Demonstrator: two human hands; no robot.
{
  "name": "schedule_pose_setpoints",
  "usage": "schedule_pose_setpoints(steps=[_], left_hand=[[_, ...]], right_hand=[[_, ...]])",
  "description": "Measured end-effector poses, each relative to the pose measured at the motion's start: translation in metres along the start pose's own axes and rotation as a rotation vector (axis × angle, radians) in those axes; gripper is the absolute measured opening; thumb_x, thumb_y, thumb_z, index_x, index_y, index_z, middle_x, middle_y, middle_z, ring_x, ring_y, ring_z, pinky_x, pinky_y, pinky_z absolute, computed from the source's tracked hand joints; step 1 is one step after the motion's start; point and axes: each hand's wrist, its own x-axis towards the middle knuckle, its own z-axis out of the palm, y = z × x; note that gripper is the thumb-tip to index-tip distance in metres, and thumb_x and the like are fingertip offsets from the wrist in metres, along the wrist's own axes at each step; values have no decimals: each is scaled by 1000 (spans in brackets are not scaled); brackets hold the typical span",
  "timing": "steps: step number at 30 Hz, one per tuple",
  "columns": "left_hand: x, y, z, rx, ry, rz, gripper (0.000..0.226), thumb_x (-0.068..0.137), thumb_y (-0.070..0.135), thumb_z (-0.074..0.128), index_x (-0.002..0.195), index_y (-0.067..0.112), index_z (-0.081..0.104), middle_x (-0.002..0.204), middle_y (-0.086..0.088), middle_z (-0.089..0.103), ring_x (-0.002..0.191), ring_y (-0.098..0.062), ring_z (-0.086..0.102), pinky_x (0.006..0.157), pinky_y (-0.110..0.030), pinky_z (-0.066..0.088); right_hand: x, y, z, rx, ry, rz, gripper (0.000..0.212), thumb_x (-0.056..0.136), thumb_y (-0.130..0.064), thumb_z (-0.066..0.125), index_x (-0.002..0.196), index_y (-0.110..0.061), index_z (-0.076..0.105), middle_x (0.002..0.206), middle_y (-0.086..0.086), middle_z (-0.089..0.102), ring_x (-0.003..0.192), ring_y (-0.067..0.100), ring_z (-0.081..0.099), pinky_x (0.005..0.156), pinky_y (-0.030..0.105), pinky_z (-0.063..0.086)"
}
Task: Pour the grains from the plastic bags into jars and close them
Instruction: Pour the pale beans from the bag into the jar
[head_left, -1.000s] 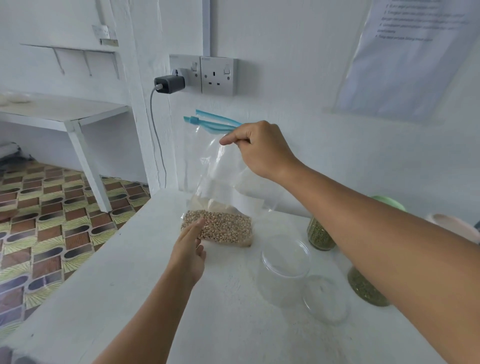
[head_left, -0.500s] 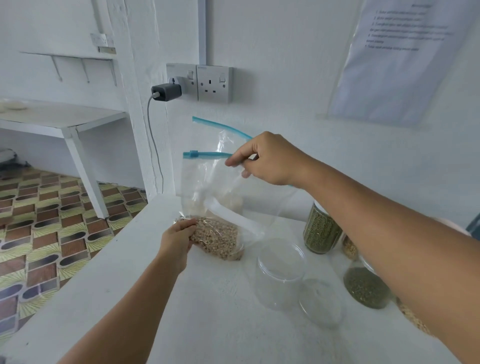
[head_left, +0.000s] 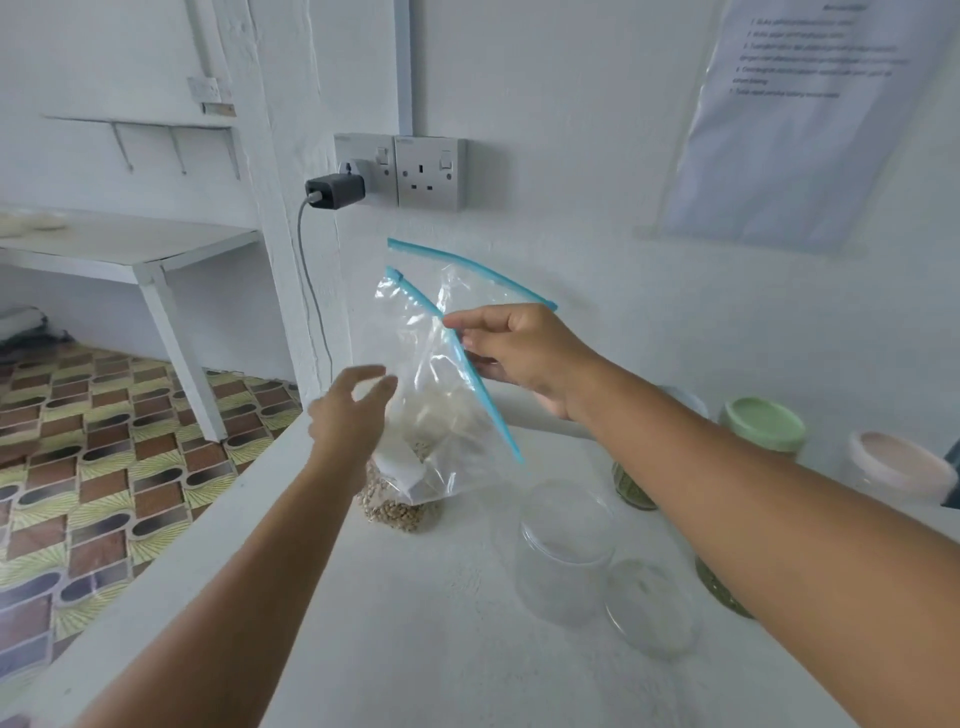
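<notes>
Right hand (head_left: 524, 358) pinches the near blue zip strip of the plastic bag (head_left: 436, 395), fingers curled on the rim, bag held up with its mouth open. Left hand (head_left: 353, 415) is blurred, fingers loosely spread, at about 9 o'clock from the bag's body; touching the film or just beside it, I cannot tell, but it grips nothing firmly.

Left to right: bag bottom rests on the table (head_left: 415, 649) with the grains (head_left: 395, 506) heaped in its lower corner; at 4 o'clock from the bag stands an empty clear jar (head_left: 563, 551), mouth open, with what looks like a clear lid (head_left: 649, 608) just beside it at its 4 o'clock. Past the right forearm are filled jars, one with a green lid (head_left: 763, 423), one with a pale pink lid (head_left: 898, 465).

Step in hand, I'd say: bag is unzipped, pour not yet started. Next move calls for lifting the bag's grain end with the left hand, bringing the open mouth over the empty jar, and tipping slowly so the floppy rim does not spill grains on the table.

Versus half a second ago: left hand has let go of the grain end and risen to mid-bag; the two zip strips have spread wider apart; right hand is lower on the near strip.
</notes>
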Motion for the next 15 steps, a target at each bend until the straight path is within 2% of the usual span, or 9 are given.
schedule_pose_setpoints(steps=[2, 4, 7, 9, 12, 15], left_hand=[[-24, 27, 1, -99, -43, 180, 24, 98, 50, 67, 116, 35, 66, 121, -1, 66, 109, -21, 64, 88, -35, 52], [-42, 48, 3, -92, -136, 246, 28, 99, 44, 67, 122, 27, 65, 108, 1, 73, 98, -16, 71, 86, -33, 57], [-47, 57, 6, -74, -128, 206, 32, 98, 33, 72, 127, 23, 63, 106, -1, 75, 97, -18, 73, 93, -40, 59], [-48, 59, 7, -52, -96, 170, 38, 95, 36, 76, 127, 24, 61, 110, -2, 74, 101, -21, 71, 94, -43, 59], [-49, 58, 7, -91, -93, 147, 45, 89, 38, 81, 126, 23, 61, 103, 0, 77, 95, -21, 73, 90, -39, 61], [-51, 54, 6, -145, -77, 143, 44, 86, 30, 86, 121, 20, 62, 91, -1, 78, 88, -21, 75, 85, -34, 63]], right_hand=[[-4, 3, 1, 24, -20, 8, 30, 99, -5, 65, 123, -22, 73, 114, 10, 75, 95, 22, 77, 89, 31, 62], [-6, 5, 3, -35, -11, 25, 35, 98, -16, 70, 130, -29, 69, 109, 5, 77, 90, 20, 78, 87, 33, 63], [-7, 8, 13, -79, -14, 81, 39, 99, -28, 70, 137, -33, 62, 105, 0, 77, 86, 16, 78, 82, 31, 63], [-7, 11, 19, -59, -21, 81, 45, 98, -27, 71, 141, -30, 58, 106, 1, 77, 88, 16, 78, 80, 28, 63], [-8, 16, 22, -17, -30, 60, 56, 97, -21, 73, 148, -26, 52, 107, 4, 78, 94, 16, 77, 88, 30, 62], [-9, 21, 21, -16, -17, 36, 62, 95, -20, 75, 150, -26, 48, 104, 5, 79, 95, 18, 77, 87, 29, 62]])
